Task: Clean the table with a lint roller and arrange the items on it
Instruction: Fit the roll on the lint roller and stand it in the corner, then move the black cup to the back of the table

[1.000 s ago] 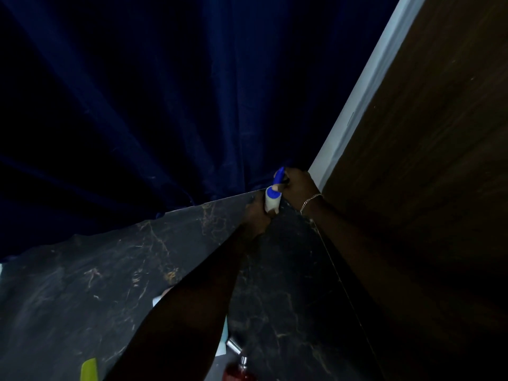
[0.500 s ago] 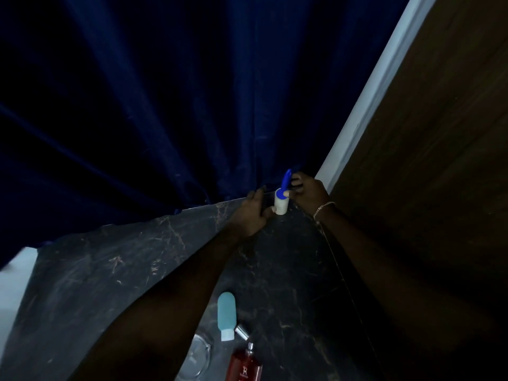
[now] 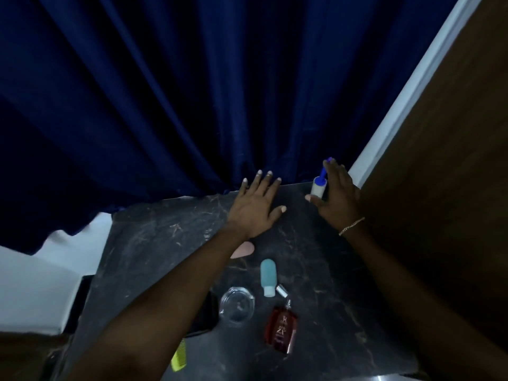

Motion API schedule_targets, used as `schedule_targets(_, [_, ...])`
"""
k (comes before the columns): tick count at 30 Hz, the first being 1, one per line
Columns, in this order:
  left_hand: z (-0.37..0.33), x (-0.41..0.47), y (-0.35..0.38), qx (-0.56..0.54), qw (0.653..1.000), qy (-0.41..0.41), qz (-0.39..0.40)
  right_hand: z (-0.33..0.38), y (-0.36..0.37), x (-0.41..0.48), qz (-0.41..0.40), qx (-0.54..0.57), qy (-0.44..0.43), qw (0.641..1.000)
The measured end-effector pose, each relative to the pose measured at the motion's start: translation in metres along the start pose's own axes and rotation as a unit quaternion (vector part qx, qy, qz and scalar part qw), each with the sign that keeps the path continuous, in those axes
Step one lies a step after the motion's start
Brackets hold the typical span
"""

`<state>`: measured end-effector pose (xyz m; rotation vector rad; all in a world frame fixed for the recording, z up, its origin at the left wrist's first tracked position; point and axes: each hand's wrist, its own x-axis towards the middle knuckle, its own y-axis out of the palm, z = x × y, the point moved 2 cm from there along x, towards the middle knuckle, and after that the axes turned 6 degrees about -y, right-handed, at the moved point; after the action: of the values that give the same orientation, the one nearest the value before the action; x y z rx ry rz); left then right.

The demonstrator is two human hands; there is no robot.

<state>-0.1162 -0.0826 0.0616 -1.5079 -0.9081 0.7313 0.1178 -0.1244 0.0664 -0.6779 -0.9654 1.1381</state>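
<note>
A dark marble-patterned tabletop (image 3: 316, 243) with pale veins stands against a pleated navy-blue curtain (image 3: 192, 92). The person's left hand (image 3: 257, 206) lies flat near the far edge with its fingers spread, holding nothing; half a second ago it was curled beside the roller, and it now sits well to the left of it. The right hand (image 3: 336, 195), with a thin chain bracelet (image 3: 351, 226) at the wrist, has its fingers extended beside a small lint roller with a blue handle and a grey-white adhesive drum (image 3: 319, 187), which stands upright at the far right corner of the table. The thumb passes under the drum and the fingertips reach the handle's top; whether the hand grips the roller or merely touches it cannot be told, whereas earlier its fingers were closed around the handle.

Nearer the person than the hands, more items show than before:
- a pale pink oval object (image 3: 243, 249), just beyond the left forearm;
- a teal squeeze tube with a white cap (image 3: 268, 276), between the forearms;
- a small silver cap (image 3: 281, 290), just beside the tube's cap;
- a clear glass dish (image 3: 237, 304), left of the tube;
- an amber-red perfume bottle (image 3: 281, 327), lying flat;
- a yellow-green comb (image 3: 179, 357), partly hidden by the left forearm.
</note>
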Motion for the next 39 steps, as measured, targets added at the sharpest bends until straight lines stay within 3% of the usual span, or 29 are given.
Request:
schedule_targets(11, [0.092,-0.15,-0.008,0.014,0.998,-0.028,-0.045,0.158,0.048,-0.11,0.034,0.04,-0.054,0.997])
schedule_targets(17, [0.126,-0.24,0.026,-0.086,0.987,-0.133,0.008,0.216,0.106,-0.175,0.114,0.11,-0.018,0.987])
schedule_targets(19, [0.127,-0.263,0.04,-0.179,0.963,-0.2,0.017,0.226,0.124,-0.192,0.166,0.141,0.018,0.976])
schedule_targets(22, [0.125,-0.284,0.057,-0.308,0.897,-0.316,0.029,0.232,0.149,-0.209,0.238,0.146,0.104,0.955])
schedule_targets(27, [0.125,-0.294,0.07,-0.324,0.841,-0.428,0.074,0.245,0.174,-0.217,0.329,0.129,0.173,0.919])
schedule_targets(33, [0.125,-0.295,0.083,-0.395,0.775,-0.479,0.116,0.253,0.188,-0.219,0.36,0.134,0.194,0.903])
schedule_targets(39, [0.128,-0.298,0.083,-0.463,0.74,-0.48,0.089,0.255,0.188,-0.223,0.345,0.12,0.185,0.912])
